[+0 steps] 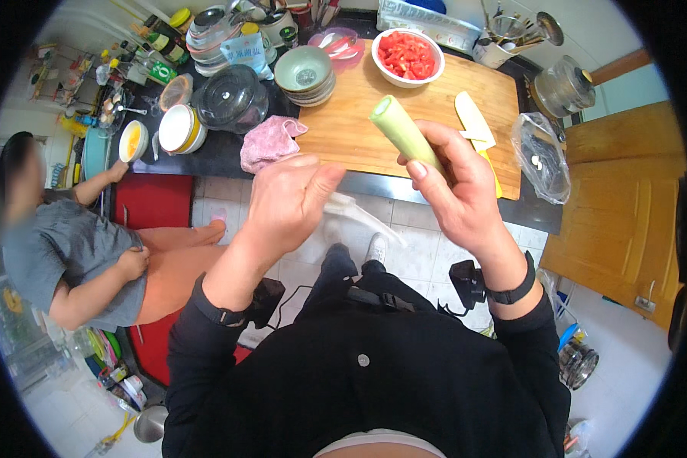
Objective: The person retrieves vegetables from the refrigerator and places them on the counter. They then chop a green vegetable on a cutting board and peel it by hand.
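Observation:
My right hand grips a pale green, peeled cylindrical vegetable, tilted above the front part of a wooden cutting board. To its left, my left hand is closed, and a blurred, thin white strip extends from it over the floor; what the strip is cannot be told. At the board's back stands a white bowl of chopped tomato. A knife with a pale blade and yellow handle lies on the board's right side, with a small white piece across it.
Stacked green bowls and a pink cloth sit left of the board. A glass-lidded pot is farther left. A clear plastic bag lies at right. At far left, a person touches a bowl of yellow liquid.

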`<state>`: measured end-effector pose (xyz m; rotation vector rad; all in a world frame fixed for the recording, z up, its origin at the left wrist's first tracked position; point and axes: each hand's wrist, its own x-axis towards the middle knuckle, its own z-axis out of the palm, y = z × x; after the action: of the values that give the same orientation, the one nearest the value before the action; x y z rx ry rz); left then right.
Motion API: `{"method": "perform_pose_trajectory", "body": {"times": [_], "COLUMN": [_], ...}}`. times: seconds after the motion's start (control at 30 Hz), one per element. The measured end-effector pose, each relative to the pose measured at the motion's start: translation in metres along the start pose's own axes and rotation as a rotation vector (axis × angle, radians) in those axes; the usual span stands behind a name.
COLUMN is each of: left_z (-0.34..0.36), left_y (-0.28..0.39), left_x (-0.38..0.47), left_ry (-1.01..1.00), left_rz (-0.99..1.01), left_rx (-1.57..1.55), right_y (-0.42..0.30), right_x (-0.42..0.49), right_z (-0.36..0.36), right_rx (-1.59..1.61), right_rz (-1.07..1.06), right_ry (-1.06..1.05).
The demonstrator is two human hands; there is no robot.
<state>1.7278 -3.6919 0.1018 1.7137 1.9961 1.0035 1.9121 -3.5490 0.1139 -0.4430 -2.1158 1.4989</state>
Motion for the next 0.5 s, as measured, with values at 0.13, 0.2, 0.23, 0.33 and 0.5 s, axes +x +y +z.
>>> {"method": "perform_pose_trajectory", "body": {"times": [0.13, 0.2, 0.23, 0.33, 0.5], "left_z": [-0.001, -0.007, -0.007, -0.006, -0.009], "left_y": [0.069, 0.096, 0.107, 0.128, 0.147], "left_x": [-0.004, -0.011, -0.011, -0.011, -0.012], "left_ry": [0.244, 0.267, 0.306, 0.403, 0.535], "left_rz": [0.048, -0.045, -0.020, 0.107, 0.434], "left_rx": [-0.233, -0.407, -0.481, -0.616, -0.258], "right_y": [-0.036, -0.047, -0.051, -0.059, -0.061], "right_x": [-0.023, -0.035, -0.039, -0.049, -0.057], "right_z": [-0.004, -0.002, -0.001, 0.000, -0.007], "right_rx": [-0.098, -0.108, -0.124, -0.085, -0.003], "right_rz": [-0.239, -0.289, -0.333, -0.428, -0.556], "right_ry": [0.029, 0.086, 0.140, 0.177, 0.179]}}
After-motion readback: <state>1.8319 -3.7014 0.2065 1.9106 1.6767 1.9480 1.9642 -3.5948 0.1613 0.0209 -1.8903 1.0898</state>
